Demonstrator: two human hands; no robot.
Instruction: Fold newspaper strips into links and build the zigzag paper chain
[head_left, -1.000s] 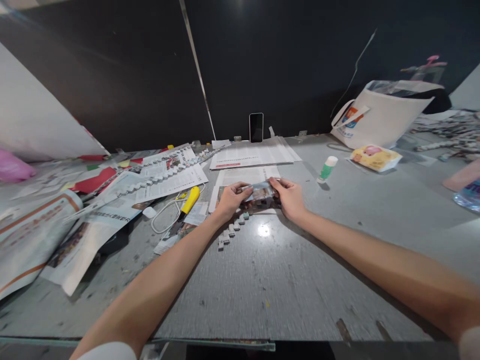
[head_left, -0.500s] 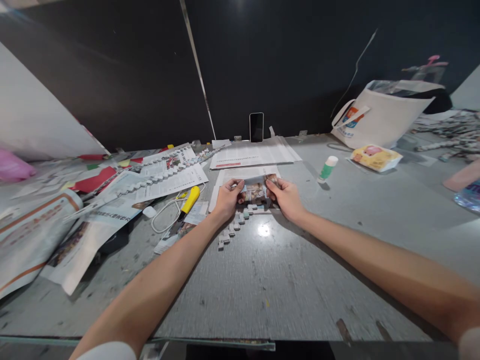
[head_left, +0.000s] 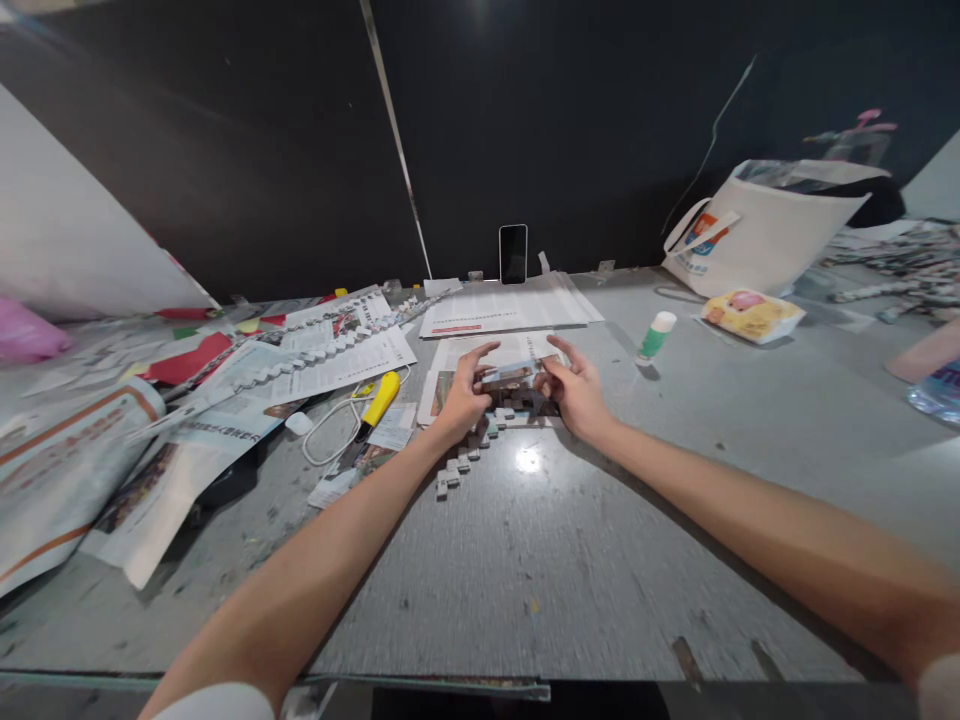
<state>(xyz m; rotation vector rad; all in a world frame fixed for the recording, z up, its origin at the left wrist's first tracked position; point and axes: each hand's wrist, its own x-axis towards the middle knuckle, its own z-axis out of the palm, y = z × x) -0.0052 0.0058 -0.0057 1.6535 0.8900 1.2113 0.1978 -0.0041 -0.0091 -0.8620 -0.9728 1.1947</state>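
From where I stand, the big grey counter (head_left: 480, 600) carries everything. A flat sheet of newspaper (head_left: 514, 347) lies on it, and over that are the left hand (head_left: 461, 400) and the right hand (head_left: 583, 395), apart. Near the left hand is a zigzag chain of folded paper (head_left: 463, 458). The strip of printed paper (head_left: 513, 375) is between the hands, one end in each. The fingers (head_left: 484, 350) pinch just its ends, with a pointing finger stuck out on each hand. I'd keep both ends level, match the edges, and press any fold slowly so it stays straight.
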